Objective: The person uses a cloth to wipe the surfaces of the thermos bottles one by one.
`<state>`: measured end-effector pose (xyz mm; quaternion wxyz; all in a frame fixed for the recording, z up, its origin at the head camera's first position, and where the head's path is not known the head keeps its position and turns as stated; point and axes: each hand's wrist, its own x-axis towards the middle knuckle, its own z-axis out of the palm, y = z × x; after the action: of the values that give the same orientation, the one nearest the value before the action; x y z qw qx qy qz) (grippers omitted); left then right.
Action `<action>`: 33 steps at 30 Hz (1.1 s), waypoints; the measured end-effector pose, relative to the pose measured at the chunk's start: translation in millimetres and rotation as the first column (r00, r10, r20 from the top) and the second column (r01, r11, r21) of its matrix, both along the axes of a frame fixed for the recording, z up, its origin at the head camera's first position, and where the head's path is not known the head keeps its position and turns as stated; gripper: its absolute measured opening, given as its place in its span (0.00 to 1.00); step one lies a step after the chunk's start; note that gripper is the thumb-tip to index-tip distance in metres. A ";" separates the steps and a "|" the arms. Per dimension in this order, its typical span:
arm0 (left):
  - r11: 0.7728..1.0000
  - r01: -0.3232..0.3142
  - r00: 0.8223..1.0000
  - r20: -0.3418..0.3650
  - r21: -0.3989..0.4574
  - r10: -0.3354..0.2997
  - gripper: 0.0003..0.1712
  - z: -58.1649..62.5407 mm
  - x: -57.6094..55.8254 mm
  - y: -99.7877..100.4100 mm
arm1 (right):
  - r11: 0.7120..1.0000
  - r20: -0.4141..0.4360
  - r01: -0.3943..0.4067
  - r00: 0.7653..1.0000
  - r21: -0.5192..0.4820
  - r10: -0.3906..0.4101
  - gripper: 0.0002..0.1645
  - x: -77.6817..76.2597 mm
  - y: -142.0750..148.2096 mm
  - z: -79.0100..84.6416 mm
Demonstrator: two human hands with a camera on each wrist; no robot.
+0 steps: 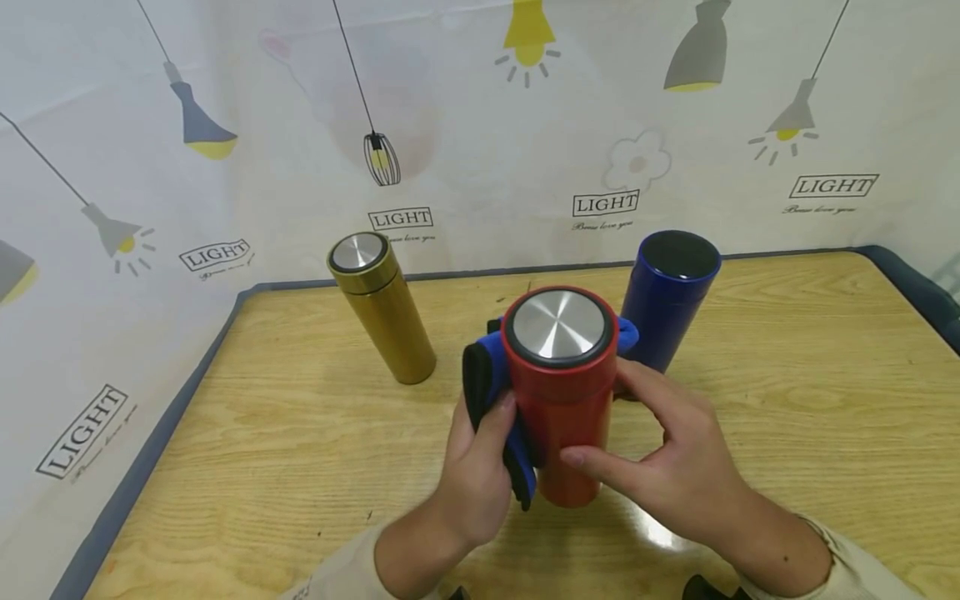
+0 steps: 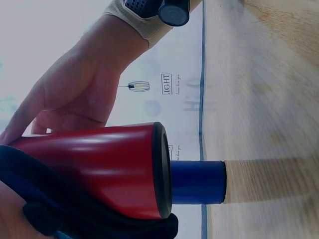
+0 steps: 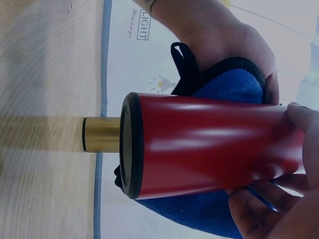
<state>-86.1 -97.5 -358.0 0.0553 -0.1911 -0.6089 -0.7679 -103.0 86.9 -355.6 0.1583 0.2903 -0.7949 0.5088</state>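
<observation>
Seen from the head camera, a person holds a red flask (image 1: 566, 417) above the middle of a wood-grain table (image 1: 285, 433), its silver top (image 1: 558, 323) facing up; the left hand (image 1: 480, 471) grips a blue cloth (image 1: 493, 362) against its side, while the right hand (image 1: 678, 467) clasps it opposite, thumb across the front. A gold flask (image 1: 386, 321) stands toward the table's far left corner and a blue flask (image 1: 667, 292) near the far edge, right of centre, before a lamp-print backdrop (image 1: 465, 75). From the left wrist, the red flask's dark-rimmed base (image 2: 162, 169) hangs clear of the tabletop, the blue flask beyond. From the right wrist, the cloth wraps behind the red flask, right fingers curled around it, the gold flask in the background.
</observation>
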 end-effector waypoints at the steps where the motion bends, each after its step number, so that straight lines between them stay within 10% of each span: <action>1: 1.000 0.000 1.000 0.002 0.001 0.000 0.24 0.0 0.0 0.1 | 1.000 -0.002 -0.001 1.000 -0.001 0.001 0.50 -0.1 0.0 -0.1; 33: 1.000 0.015 0.998 0.063 0.023 -0.016 0.24 0.1 -0.1 1.3 | 1.000 0.020 -0.008 1.000 -0.013 0.008 0.50 -1.3 -1.0 -2.2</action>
<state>-86.2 -96.2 -357.9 0.0323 -0.1708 -0.6003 -0.7806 -104.3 85.9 -357.8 0.1500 0.2873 -0.7920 0.5175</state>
